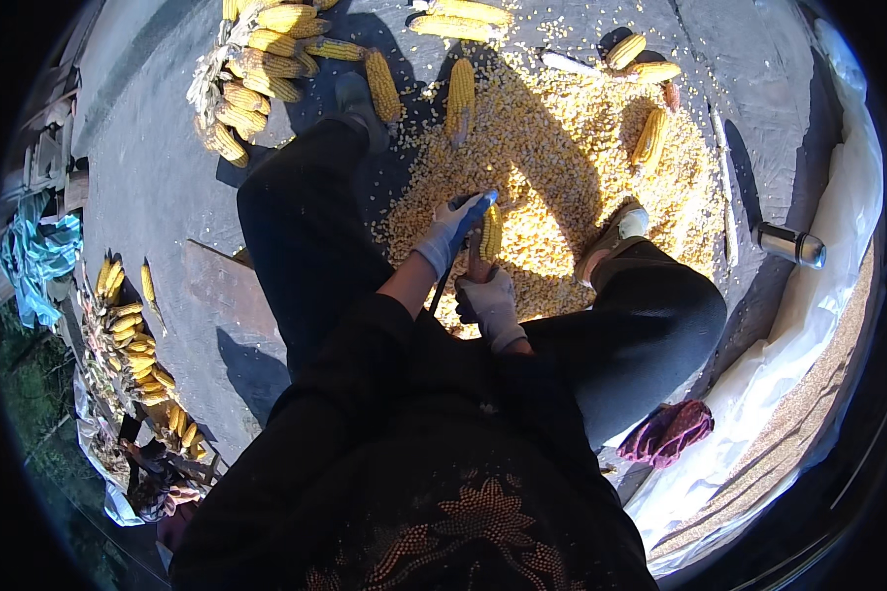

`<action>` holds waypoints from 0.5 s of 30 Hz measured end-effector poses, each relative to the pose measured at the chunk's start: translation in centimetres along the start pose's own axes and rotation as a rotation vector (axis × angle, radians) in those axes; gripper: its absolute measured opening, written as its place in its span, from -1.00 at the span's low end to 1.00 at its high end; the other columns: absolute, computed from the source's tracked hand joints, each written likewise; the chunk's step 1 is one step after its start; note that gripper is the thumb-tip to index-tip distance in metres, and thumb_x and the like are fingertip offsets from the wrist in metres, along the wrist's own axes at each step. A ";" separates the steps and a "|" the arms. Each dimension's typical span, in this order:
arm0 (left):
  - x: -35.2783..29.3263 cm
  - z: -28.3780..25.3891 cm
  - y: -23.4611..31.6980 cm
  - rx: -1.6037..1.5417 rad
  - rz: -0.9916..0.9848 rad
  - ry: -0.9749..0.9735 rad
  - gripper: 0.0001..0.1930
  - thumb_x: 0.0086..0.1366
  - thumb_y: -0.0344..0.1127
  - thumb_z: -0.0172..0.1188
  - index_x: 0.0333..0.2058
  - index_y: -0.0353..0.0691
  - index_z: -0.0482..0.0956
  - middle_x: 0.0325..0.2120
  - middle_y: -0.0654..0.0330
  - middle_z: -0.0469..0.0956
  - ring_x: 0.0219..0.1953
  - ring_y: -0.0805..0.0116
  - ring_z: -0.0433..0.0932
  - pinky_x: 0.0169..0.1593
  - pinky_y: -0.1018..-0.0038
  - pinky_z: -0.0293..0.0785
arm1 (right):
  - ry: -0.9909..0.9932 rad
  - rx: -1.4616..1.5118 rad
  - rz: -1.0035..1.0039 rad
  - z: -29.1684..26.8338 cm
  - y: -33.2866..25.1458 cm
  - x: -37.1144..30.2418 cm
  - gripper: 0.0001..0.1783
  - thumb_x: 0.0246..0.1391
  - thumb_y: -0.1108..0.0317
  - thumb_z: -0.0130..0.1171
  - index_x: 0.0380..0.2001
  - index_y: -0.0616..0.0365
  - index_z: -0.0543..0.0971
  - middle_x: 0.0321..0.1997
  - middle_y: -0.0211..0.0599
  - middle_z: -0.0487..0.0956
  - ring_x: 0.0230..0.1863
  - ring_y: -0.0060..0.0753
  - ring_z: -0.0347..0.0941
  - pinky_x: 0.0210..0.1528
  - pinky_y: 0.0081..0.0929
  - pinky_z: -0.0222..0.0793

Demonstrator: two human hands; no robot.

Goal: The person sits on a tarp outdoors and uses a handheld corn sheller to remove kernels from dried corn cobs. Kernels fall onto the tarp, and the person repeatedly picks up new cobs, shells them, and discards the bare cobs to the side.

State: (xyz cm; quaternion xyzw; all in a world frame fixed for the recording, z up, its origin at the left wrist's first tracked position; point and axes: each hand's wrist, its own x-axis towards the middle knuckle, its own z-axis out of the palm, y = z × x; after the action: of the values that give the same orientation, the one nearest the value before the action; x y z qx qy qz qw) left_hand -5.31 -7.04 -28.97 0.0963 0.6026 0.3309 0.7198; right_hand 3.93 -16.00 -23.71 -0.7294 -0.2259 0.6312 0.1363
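A partly shelled corn cob (492, 232) is held upright in front of me, with yellow kernels on its upper part and a bare brownish lower part. My left hand (446, 234), in a white and blue glove, is closed against the cob's left side and top. Below that hand hangs a thin dark strip (443, 284); what it is I cannot make out. Closed round the cob's lower end is my right hand (490, 300), in a white and dark glove. Loose corn kernels (537, 212) lie in a wide pile beneath both hands, between my feet.
Unshelled corn cobs (256, 74) are heaped at the far left, more (133, 345) at the left. Several cobs (650, 138) lie on the pile. A metal flask (790, 244) lies at the right, near white plastic sheeting (759, 394) and a purple cloth (666, 433).
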 end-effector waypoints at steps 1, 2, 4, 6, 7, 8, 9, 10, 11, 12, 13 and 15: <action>-0.6 -0.1 0.1 -0.011 -0.069 0.006 -0.64 0.00 -0.21 0.42 -0.27 -0.25 0.54 -0.38 0.25 0.54 -0.36 0.54 0.47 -0.36 0.51 0.44 | 0.065 -0.188 -0.027 0.7 0.3 0.7 -0.72 -0.08 0.29 0.16 -0.36 0.28 0.44 -0.53 -0.05 0.55 -0.50 -0.04 0.52 -0.44 -0.23 0.44; -0.7 -0.2 -0.3 -0.055 -0.066 0.006 -0.66 0.01 -0.22 0.41 -0.28 -0.25 0.54 -0.36 0.25 0.54 -0.35 0.53 0.47 -0.35 0.52 0.44 | 0.110 -0.311 -0.059 1.2 0.8 1.0 -0.69 -0.07 0.26 0.14 -0.32 0.28 0.43 -0.48 0.00 0.56 -0.43 0.03 0.52 -0.36 -0.20 0.44; -0.6 -0.5 -0.7 -0.145 -0.049 0.006 -0.68 0.02 -0.25 0.40 -0.29 -0.24 0.54 -0.34 0.26 0.54 -0.33 0.52 0.48 -0.34 0.52 0.44 | 0.180 -0.503 -0.119 2.2 0.7 0.3 -0.63 -0.05 0.22 0.11 -0.25 0.29 0.42 -0.38 0.08 0.57 -0.28 0.13 0.51 -0.20 -0.16 0.42; 0.0 -0.6 -1.1 -0.085 -0.066 0.124 -0.68 0.02 -0.26 0.40 -0.28 -0.23 0.54 -0.36 0.28 0.54 -0.35 0.52 0.48 -0.33 0.52 0.44 | 0.147 -0.595 -0.127 1.8 -0.7 -0.8 -0.54 -0.12 0.17 0.15 -0.21 0.29 0.40 -0.28 0.13 0.56 -0.17 0.13 0.49 -0.12 -0.18 0.40; 0.5 -0.7 -1.5 -0.056 -0.074 0.179 -0.68 0.02 -0.26 0.40 -0.27 -0.22 0.54 -0.37 0.28 0.54 -0.36 0.51 0.48 -0.33 0.51 0.44 | 0.084 -0.472 -0.078 1.6 -0.3 -0.8 -0.52 -0.14 0.16 0.16 -0.21 0.29 0.40 -0.27 0.13 0.56 -0.16 0.12 0.49 -0.12 -0.19 0.40; 0.9 -1.0 -1.5 0.040 0.114 0.047 -0.65 0.04 -0.30 0.38 -0.20 -0.27 0.54 -0.38 0.28 0.55 -0.38 0.49 0.48 -0.33 0.52 0.45 | 0.026 -0.346 -0.028 1.5 0.6 -0.7 -0.51 -0.16 0.15 0.17 -0.21 0.29 0.40 -0.26 0.13 0.56 -0.15 0.12 0.49 -0.12 -0.19 0.40; 1.3 -1.0 -1.6 0.065 0.111 0.023 -0.63 0.04 -0.26 0.38 -0.20 -0.29 0.54 -0.38 0.27 0.54 -0.38 0.49 0.49 -0.32 0.52 0.46 | -0.032 -0.219 0.020 1.2 1.4 -0.6 -0.49 -0.18 0.14 0.18 -0.20 0.29 0.40 -0.26 0.13 0.56 -0.14 0.12 0.48 -0.11 -0.20 0.40; -0.2 0.0 -0.6 0.088 0.098 0.003 -0.61 0.04 -0.22 0.39 -0.20 -0.30 0.53 -0.38 0.25 0.54 -0.37 0.49 0.50 -0.31 0.52 0.47 | -0.014 -0.174 0.006 0.7 1.5 -0.9 -0.48 -0.19 0.16 0.19 -0.19 0.30 0.39 -0.28 0.09 0.57 -0.16 0.09 0.50 -0.11 -0.21 0.40; -1.2 0.4 0.0 0.107 0.088 -0.008 -0.58 0.04 -0.19 0.39 -0.20 -0.32 0.53 -0.37 0.24 0.54 -0.37 0.50 0.51 -0.29 0.52 0.49 | 0.034 -0.243 -0.027 0.3 1.0 -1.4 -0.48 -0.21 0.18 0.21 -0.19 0.30 0.39 -0.29 0.08 0.57 -0.17 0.07 0.51 -0.12 -0.22 0.41; -1.4 0.6 0.3 0.056 0.013 0.002 -0.59 0.03 -0.18 0.40 -0.20 -0.28 0.54 -0.37 0.27 0.55 -0.37 0.49 0.52 -0.29 0.53 0.48 | 0.081 -0.313 -0.059 -0.2 0.3 -2.0 -0.48 -0.22 0.19 0.23 -0.20 0.30 0.39 -0.30 0.06 0.57 -0.18 0.05 0.51 -0.12 -0.23 0.41; -1.0 0.2 0.4 0.026 0.032 -0.037 -0.60 0.03 -0.19 0.39 -0.20 -0.27 0.55 -0.37 0.27 0.55 -0.37 0.48 0.52 -0.29 0.52 0.48 | 0.133 -0.378 -0.107 -0.4 -0.6 -2.3 -0.47 -0.24 0.21 0.24 -0.20 0.30 0.39 -0.31 0.04 0.57 -0.19 0.03 0.52 -0.12 -0.24 0.41; 0.3 -1.2 -0.8 -0.031 0.061 -0.102 -0.62 0.04 -0.19 0.39 -0.21 -0.25 0.55 -0.36 0.28 0.55 -0.36 0.47 0.53 -0.29 0.51 0.48 | 0.078 -0.287 -0.015 -0.3 -1.9 -2.8 -0.50 -0.20 0.19 0.23 -0.21 0.30 0.39 -0.33 0.05 0.58 -0.21 0.05 0.52 -0.13 -0.21 0.41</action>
State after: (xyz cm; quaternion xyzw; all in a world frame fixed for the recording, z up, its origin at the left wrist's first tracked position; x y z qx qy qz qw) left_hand -6.08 -7.80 -29.97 0.1202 0.5568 0.3567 0.7404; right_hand 3.62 -15.75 -20.34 -0.7636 -0.3137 0.5626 0.0442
